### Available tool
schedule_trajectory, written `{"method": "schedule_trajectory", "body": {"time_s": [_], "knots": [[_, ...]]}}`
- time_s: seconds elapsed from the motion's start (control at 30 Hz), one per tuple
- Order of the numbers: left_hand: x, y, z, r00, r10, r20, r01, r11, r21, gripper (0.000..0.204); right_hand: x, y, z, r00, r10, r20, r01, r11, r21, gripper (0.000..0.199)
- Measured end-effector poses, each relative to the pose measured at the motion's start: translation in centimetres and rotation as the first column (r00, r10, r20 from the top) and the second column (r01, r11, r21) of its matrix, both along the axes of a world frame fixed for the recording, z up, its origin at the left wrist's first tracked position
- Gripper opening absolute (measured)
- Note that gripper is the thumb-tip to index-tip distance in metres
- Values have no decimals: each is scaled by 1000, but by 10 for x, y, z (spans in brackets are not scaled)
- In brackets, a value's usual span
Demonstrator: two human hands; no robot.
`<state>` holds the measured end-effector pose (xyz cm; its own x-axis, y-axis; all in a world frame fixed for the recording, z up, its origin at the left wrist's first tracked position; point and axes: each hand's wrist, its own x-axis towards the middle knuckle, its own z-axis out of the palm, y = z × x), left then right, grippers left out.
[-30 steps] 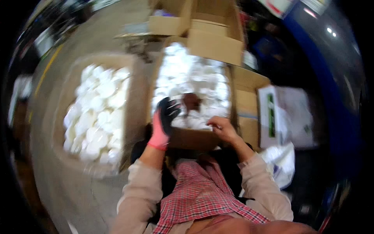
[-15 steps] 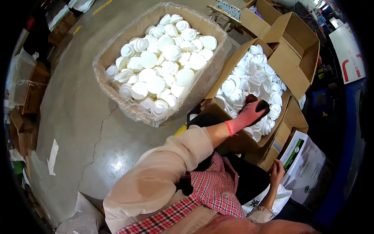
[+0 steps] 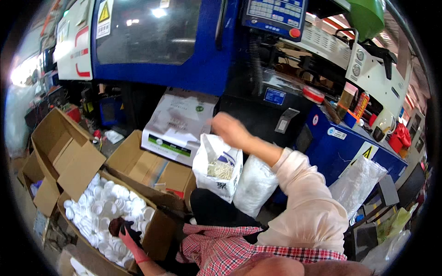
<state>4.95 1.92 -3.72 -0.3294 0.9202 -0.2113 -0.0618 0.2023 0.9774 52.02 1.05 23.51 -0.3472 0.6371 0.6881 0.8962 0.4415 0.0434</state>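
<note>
My left hand point(image 3: 131, 239), in a pink glove with black on it, is low among round white plastic caps point(image 3: 103, 202) that fill a cardboard box point(image 3: 159, 234). Its fingers are closed at a dark brown rounded thing point(image 3: 116, 226), whose kind I cannot make out. Up by the white carton point(image 3: 177, 122) is my bare right hand point(image 3: 229, 131), just above a white bag point(image 3: 212, 186). Motion smears its fingers, so their state is unclear. Thin pale plastic pieces point(image 3: 221, 170) lie inside that bag.
An open cardboard box point(image 3: 133, 156) stands between the caps and the carton. Beside the white bag leans a clear plastic sack point(image 3: 258, 184). Behind rises a blue machine point(image 3: 216, 69) with a control panel point(image 3: 275, 16). Bottles and a spray can point(image 3: 362, 105) stand on a blue cabinet point(image 3: 322, 142).
My view has swung right, from the large bin of caps to the machine. The right hand has risen from beside the carton to above the bag. The left hand stays over the boxed caps.
</note>
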Motion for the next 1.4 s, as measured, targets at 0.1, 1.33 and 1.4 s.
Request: {"method": "schedule_trajectory", "body": {"time_s": [0.1, 1.33, 1.4], "knots": [[-17, 9, -49, 984, -128, 120, 124, 991, 41, 43, 44, -29, 98, 983, -141, 114, 108, 961, 253, 25], [-70, 33, -143, 958, 244, -147, -197, 940, 280, 33, 145, 79, 316, 742, -666, 73, 484, 608, 629, 17], [-82, 13, -145, 964, 246, -102, -206, 932, 299, 36, 96, 74, 252, 823, -513, 245, 316, 770, 554, 6]]}}
